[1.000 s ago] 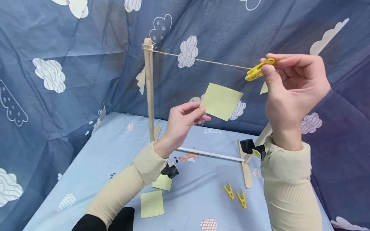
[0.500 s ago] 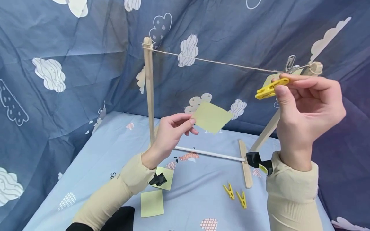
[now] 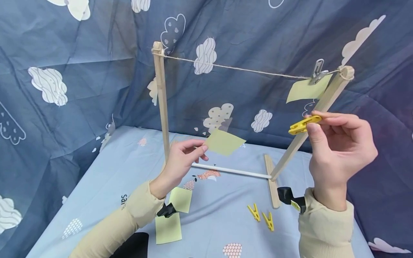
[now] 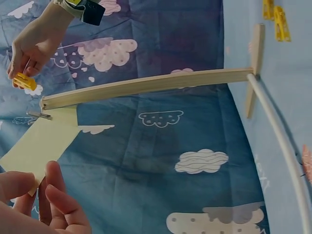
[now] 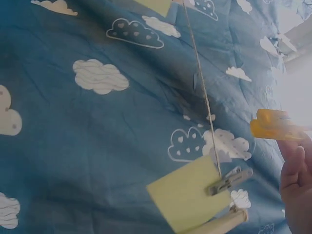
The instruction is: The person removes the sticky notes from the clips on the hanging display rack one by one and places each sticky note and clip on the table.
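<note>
My left hand (image 3: 184,157) pinches a pale yellow sticky note (image 3: 224,142) by its left corner, below the string (image 3: 238,68) and apart from it. Between thumb and fingertips my right hand (image 3: 343,147) holds a yellow clothespin (image 3: 304,124), its nose pointing left, in front of the right wooden post. Above that hand, a metal clip (image 3: 318,73) fastens another yellow note (image 3: 306,90) to the string's right end. In the right wrist view the clothespin (image 5: 277,124) looks blurred, with the hung note (image 5: 192,195) below it to the left.
The string runs between a left wooden post (image 3: 162,100) and a right wooden post (image 3: 309,125); a white rod (image 3: 232,171) joins their feet. On the blue cloth lie two yellow clothespins (image 3: 268,221) and two yellow notes (image 3: 168,229). A dark cloud-print curtain (image 3: 96,71) hangs behind.
Both hands have come down, the left one also leftward with its note. The right hand's clothespin has left the string's height, bringing the clip and hung note into full view.
</note>
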Demonstrator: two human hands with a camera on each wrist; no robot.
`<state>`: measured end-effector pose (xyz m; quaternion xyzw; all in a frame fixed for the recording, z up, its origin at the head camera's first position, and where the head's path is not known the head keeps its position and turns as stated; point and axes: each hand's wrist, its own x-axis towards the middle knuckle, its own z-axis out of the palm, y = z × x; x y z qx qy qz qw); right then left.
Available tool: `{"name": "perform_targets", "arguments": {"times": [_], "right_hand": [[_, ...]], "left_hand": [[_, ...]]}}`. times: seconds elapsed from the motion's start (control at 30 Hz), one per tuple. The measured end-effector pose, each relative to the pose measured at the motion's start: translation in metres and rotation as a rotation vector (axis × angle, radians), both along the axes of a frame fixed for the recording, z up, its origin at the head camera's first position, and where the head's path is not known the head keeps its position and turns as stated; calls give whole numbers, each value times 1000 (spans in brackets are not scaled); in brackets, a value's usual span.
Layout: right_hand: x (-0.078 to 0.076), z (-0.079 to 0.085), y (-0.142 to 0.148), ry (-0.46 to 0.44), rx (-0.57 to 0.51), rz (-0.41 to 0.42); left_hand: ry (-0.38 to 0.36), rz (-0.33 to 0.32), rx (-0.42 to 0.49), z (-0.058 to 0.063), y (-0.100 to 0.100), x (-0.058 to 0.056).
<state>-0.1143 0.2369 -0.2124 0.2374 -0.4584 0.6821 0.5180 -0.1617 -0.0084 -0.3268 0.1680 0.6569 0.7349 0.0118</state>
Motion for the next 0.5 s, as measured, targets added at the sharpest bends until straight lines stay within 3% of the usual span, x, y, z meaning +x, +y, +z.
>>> {"name": "perform_targets", "arguments": {"times": [0.27, 0.5], "right_hand": [[5, -17, 13, -18, -18, -17], [9, -45, 29, -62, 3, -10]], "left_hand": [[-44, -10, -49, -15, -6, 3], [-73, -5, -96, -28, -9, 4]]}}
